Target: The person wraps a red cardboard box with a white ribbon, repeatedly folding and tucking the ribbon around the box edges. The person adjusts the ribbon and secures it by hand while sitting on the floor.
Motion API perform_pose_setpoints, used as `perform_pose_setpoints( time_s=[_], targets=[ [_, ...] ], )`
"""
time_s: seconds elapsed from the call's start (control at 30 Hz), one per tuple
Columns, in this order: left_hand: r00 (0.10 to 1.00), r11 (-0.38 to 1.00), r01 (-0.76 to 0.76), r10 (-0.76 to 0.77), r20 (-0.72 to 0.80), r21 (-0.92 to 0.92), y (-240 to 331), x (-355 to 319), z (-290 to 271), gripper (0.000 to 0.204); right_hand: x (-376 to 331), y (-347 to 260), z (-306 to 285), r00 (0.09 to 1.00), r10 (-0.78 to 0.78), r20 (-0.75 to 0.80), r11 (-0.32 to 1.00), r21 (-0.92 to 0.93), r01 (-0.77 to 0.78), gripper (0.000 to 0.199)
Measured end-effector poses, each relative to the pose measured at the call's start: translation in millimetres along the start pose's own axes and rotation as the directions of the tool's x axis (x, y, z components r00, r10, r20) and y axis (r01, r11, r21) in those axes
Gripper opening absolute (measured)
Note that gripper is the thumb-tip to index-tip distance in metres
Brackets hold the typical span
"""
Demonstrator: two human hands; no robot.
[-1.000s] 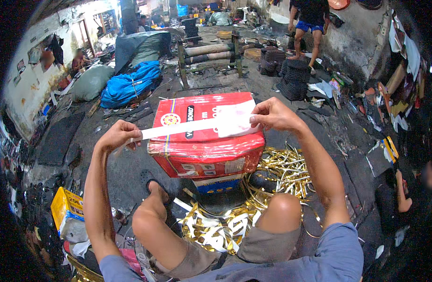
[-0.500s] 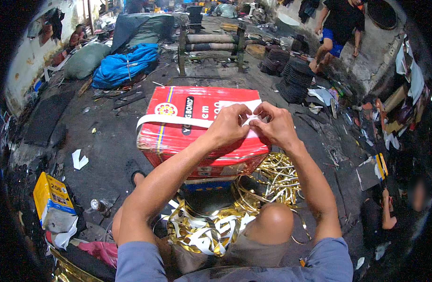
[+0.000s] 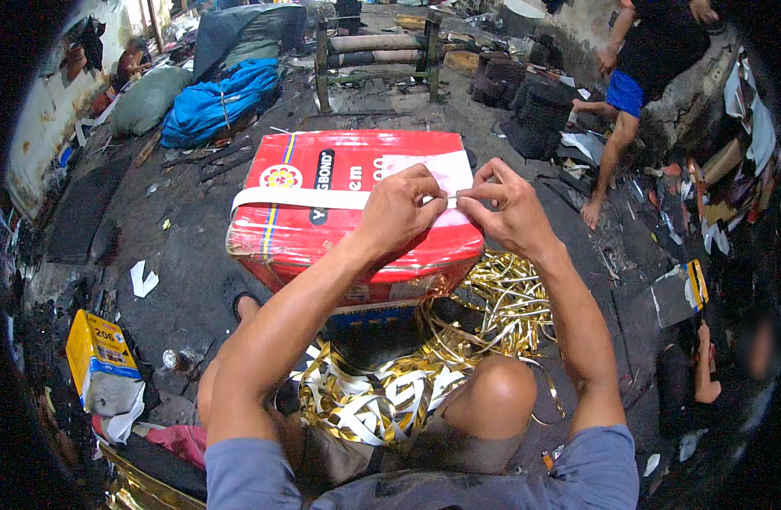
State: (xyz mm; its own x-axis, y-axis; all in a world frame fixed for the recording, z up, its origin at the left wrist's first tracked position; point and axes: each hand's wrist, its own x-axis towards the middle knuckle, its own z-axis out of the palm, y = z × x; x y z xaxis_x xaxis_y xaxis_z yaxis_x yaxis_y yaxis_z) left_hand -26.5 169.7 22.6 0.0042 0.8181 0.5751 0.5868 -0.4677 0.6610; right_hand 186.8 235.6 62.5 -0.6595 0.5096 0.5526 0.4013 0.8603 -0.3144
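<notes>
A red box point(image 3: 314, 246) stands before my knees, with a white strip point(image 3: 301, 198) lying across its top. My left hand point(image 3: 405, 206) is closed in a pinch on that strip near the box's right end. My right hand point(image 3: 511, 208) pinches at the strip's right end, its fingertips almost meeting the left ones. A pale patch point(image 3: 441, 167) lies on the box top behind the fingertips. The exact edge between the fingertips is too small to make out. Gold and white strips point(image 3: 365, 395) lie heaped across my lap.
More gold strips point(image 3: 514, 306) pile up right of the box. A yellow and blue carton point(image 3: 106, 361) stands at the left. Beyond are a blue bundle point(image 3: 220, 102), a low rack with rolls point(image 3: 378, 51) and dark stacks point(image 3: 535, 123). Another person point(image 3: 641, 59) walks at the far right.
My fingertips have drawn slightly apart, still pinching at the strip. The view has shifted, so the box appears higher and further left. The person at far right has stepped nearer.
</notes>
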Motion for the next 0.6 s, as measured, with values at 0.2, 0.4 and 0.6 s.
perform_pose_setpoints(
  time_s=[0.2,0.4,0.6],
  targets=[
    [0.998,0.995,0.058,-0.055,0.041,-0.077,-7,10,-1,0.018,7,2,-8,0.988,0.132,0.074,0.984,0.111,-0.140,0.019],
    [1.000,1.000,-0.001,0.001,0.011,-0.009,0,7,1,0.016,2,10,-2,0.993,0.116,0.011,0.987,0.107,-0.116,0.018],
    [1.000,0.998,0.013,-0.014,-0.003,-0.054,-1,5,-2,0.016,0,7,14,0.976,0.207,-0.067,0.956,0.225,-0.187,0.012]
  ],
)
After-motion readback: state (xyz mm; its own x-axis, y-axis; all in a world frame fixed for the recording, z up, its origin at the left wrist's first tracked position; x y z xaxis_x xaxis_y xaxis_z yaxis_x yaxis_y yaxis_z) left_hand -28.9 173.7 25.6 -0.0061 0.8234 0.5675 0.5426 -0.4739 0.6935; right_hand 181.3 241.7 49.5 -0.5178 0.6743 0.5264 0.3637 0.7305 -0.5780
